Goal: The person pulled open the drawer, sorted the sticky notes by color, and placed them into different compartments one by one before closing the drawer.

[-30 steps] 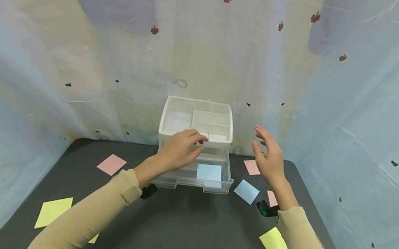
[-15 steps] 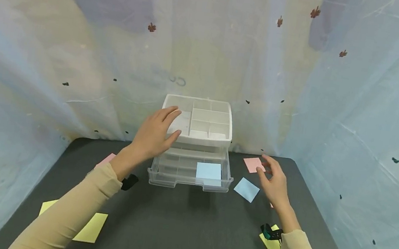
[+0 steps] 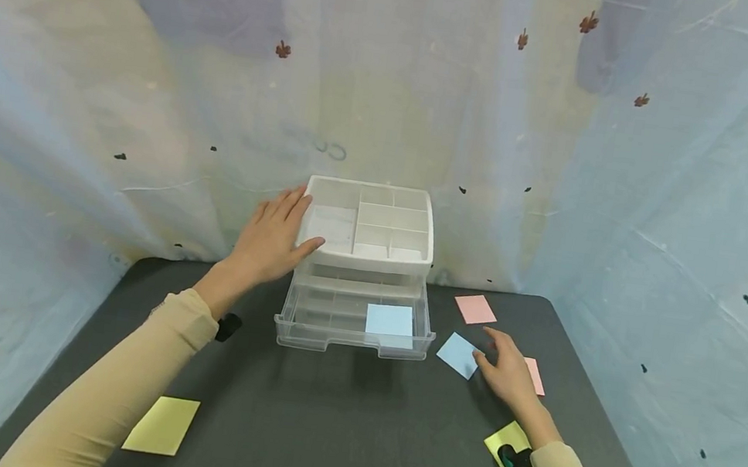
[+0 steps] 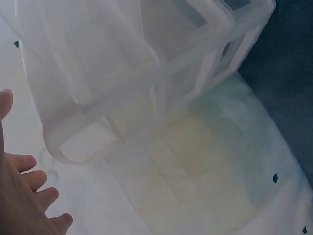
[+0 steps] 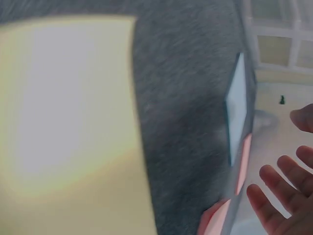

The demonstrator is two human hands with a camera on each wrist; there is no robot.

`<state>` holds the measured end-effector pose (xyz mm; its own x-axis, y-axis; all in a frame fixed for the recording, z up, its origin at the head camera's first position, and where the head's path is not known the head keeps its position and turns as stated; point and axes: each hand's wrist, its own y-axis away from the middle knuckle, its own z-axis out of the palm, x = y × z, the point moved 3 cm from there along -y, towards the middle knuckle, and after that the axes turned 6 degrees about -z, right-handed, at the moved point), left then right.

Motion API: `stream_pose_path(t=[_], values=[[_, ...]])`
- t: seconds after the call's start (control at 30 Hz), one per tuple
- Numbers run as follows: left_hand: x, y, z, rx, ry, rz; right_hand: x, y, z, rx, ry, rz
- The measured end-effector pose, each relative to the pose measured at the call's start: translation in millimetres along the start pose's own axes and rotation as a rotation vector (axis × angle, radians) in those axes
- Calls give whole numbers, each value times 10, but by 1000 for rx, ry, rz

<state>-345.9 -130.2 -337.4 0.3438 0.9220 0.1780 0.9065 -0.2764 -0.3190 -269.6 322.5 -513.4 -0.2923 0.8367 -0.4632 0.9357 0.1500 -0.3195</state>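
A white organizer (image 3: 370,263) with a divided top tray stands at the back of the dark table. My left hand (image 3: 271,240) is at its top left edge, fingers extended along the side and thumb over the front corner. Below the tray a clear drawer (image 3: 305,334) is pulled out, with a light blue sticky note (image 3: 390,320) at its right side. To the right, another blue sticky note (image 3: 454,352) lies on the table. My right hand (image 3: 507,371) hovers at that note's right edge, fingers loosely bent with nothing between them.
Pink sticky notes lie at the back right (image 3: 475,309) and just right of my right hand (image 3: 534,375). One yellow sticky note (image 3: 509,435) is under my right wrist, another yellow note (image 3: 161,425) near my left forearm. A patterned curtain (image 3: 389,111) hangs behind the table.
My left hand has moved left from over the drawer to the organizer's left edge. My right hand has lowered from the air toward the blue note on the table.
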Motion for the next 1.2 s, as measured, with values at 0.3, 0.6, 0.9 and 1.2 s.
stream_pose_path(t=[0.3,0.6,0.9,1.2], values=[[-81,-58,118,-75,-22,-41,97,-9,98,-115,46,-9],[-67,-93,189,-107,-12,-52,86,-40,165,-192,88,-22],[-61,-82,204,-100,22,-58,63,-31,191,-215,145,-13],[-74,-92,234,-88,54,-62,56,-40,187,-204,133,-32]])
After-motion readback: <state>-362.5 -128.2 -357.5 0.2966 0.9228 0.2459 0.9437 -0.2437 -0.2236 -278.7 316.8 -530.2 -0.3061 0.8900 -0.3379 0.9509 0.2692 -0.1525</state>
